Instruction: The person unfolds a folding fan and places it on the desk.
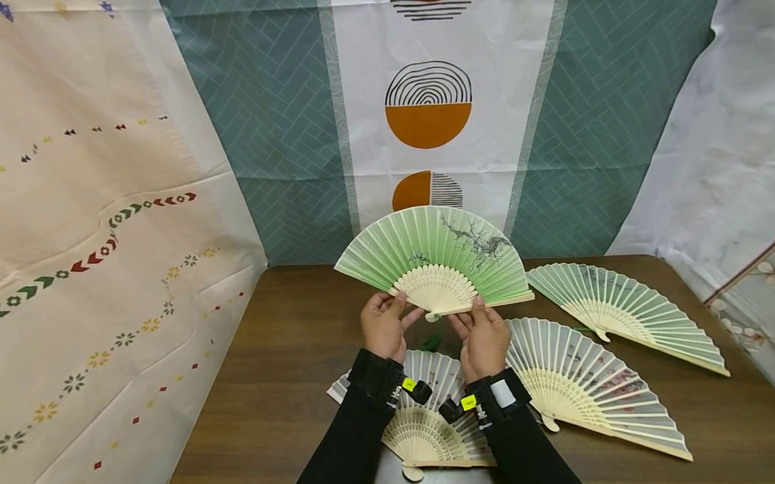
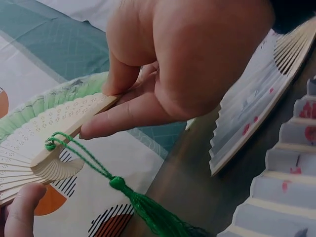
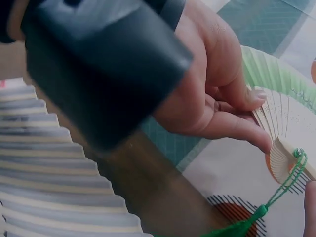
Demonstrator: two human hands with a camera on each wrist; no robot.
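Note:
An open green folding fan [image 1: 387,245] with a dark branch print is held up over the far part of the table. At its left lower edge, my left hand [image 1: 384,326] pinches the pale ribs between thumb and fingers. My right hand [image 1: 484,342] pinches the right end guard near the pivot. A green tassel [image 2: 148,207] hangs by a cord from the pivot, as the left wrist view shows. Beneath my forearms lies an open greyish-white fan [image 1: 426,433], partly hidden by them.
To the right on the brown table [image 1: 259,410] lie a spread grey fan with reddish print [image 1: 585,385] and a spread pale green fan [image 1: 627,305] beyond it. Patterned cloth [image 1: 281,132] hangs behind the table, with a cream cloth [image 1: 105,245] at left.

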